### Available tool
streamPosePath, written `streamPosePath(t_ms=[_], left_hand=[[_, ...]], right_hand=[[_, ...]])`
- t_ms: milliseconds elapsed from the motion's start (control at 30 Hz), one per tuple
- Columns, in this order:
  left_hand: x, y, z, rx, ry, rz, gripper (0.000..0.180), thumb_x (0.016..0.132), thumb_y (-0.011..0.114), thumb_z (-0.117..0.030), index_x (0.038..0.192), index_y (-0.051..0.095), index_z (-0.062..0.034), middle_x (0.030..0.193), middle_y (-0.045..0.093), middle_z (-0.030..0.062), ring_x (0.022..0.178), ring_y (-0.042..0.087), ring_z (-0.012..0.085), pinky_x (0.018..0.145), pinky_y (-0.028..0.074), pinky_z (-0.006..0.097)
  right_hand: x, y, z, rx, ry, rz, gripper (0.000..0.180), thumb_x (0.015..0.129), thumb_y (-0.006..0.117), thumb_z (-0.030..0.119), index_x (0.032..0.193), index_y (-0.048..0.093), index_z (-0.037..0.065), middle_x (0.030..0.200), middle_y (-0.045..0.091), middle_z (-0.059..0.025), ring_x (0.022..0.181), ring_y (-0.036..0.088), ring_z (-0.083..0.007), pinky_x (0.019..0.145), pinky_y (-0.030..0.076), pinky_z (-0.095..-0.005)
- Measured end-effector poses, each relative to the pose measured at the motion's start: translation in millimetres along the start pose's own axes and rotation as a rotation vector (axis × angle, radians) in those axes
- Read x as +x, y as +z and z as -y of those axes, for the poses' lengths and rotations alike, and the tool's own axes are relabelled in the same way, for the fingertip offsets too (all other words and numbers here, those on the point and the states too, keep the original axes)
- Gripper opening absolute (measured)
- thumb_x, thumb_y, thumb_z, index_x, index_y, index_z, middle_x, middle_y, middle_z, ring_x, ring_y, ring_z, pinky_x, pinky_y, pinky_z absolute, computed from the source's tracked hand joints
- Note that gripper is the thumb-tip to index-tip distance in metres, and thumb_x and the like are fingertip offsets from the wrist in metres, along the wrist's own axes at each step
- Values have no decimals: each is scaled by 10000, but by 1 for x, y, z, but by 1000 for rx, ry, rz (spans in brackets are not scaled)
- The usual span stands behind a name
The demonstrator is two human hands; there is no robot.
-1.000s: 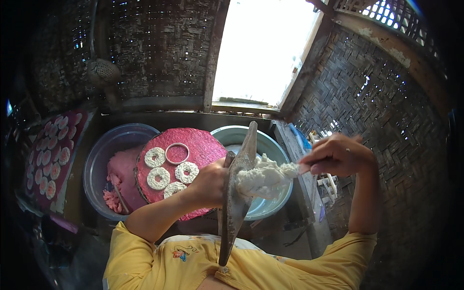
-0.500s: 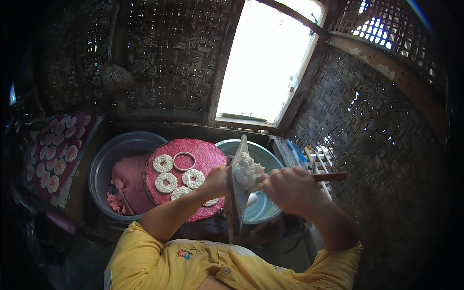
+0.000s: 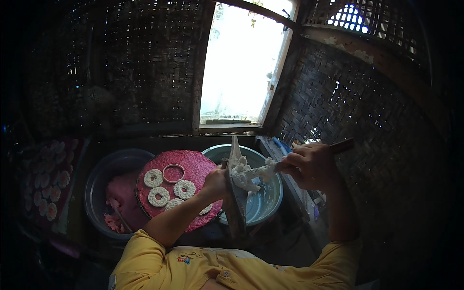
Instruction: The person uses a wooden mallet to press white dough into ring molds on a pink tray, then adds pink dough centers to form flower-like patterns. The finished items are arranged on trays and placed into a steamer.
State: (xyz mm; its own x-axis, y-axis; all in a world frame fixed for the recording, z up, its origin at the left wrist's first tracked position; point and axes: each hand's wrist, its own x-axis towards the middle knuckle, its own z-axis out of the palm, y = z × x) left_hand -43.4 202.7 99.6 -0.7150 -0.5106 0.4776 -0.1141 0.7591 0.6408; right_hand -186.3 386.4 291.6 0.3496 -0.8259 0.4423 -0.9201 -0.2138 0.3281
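My left hand (image 3: 214, 183) grips the edge of a narrow upright board (image 3: 234, 203) that stands over a teal basin (image 3: 265, 199). My right hand (image 3: 311, 164) holds a dark-handled knife (image 3: 338, 146) and draws it through a lump of white sticky dough (image 3: 245, 175) on the board. To the left lies a round pink tray (image 3: 193, 166) with several white dough rings (image 3: 158, 195) and a metal ring mould (image 3: 173, 172).
A blue-grey tub (image 3: 104, 179) with pink cloth or dough sits under the tray's left side. At far left a dark tray (image 3: 50, 181) carries several more rings. Woven bamboo walls close in behind and to the right, with a bright window (image 3: 241, 63).
My right hand with the knife moved in to the board, then drew back right with dough. The view tilted upward, showing more window.
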Motion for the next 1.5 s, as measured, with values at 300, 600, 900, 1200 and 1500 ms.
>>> streamPosePath(t_ms=[300, 600, 900, 1200, 1500], left_hand=[[2, 5, 1, -295, -235, 165, 380, 650, 712, -330, 898, 664, -46, 862, 648, 165, 834, 639, 308, 730, 490, 366], [4, -1, 47, -960, -364, 145, 345, 752, 676, -210, 1037, 617, -24, 940, 654, 106, 845, 631, 186, 743, 496, 321], [13, -19, 42, -1610, -416, 233, 356, 869, 572, -173, 1188, 483, -45, 1067, 575, 110, 918, 611, 209, 777, 540, 344], [-2, 1, 40, -974, -246, 164, 305, 820, 616, -72, 1110, 534, -30, 980, 602, 91, 878, 611, 169, 757, 542, 318], [-11, 8, 13, -231, -15, 0, 382, 647, 731, -308, 931, 655, -65, 852, 653, 144, 817, 644, 289, 723, 499, 371]], right_hand=[[9, 51, 26, -136, -152, 10, 96, 756, 605, 228, 802, 593, 144, 666, 532, 3, 621, 596, -156, 595, 474, -310], [-18, 36, -24, 124, 195, -243, 192, 676, 754, 209, 783, 635, 103, 664, 622, -44, 593, 627, -206, 538, 476, -336], [-31, 74, -22, 346, 172, -179, 257, 652, 777, 219, 795, 639, 56, 698, 644, -75, 603, 639, -219, 522, 479, -326], [-15, 25, -20, 177, 113, 22, 268, 774, 669, 349, 798, 634, 84, 663, 630, -52, 586, 634, -204, 529, 479, -336], [22, 19, 3, 31, 34, 359, 253, 839, 573, 307, 775, 620, 66, 619, 616, -112, 608, 649, -261, 557, 509, -370]])
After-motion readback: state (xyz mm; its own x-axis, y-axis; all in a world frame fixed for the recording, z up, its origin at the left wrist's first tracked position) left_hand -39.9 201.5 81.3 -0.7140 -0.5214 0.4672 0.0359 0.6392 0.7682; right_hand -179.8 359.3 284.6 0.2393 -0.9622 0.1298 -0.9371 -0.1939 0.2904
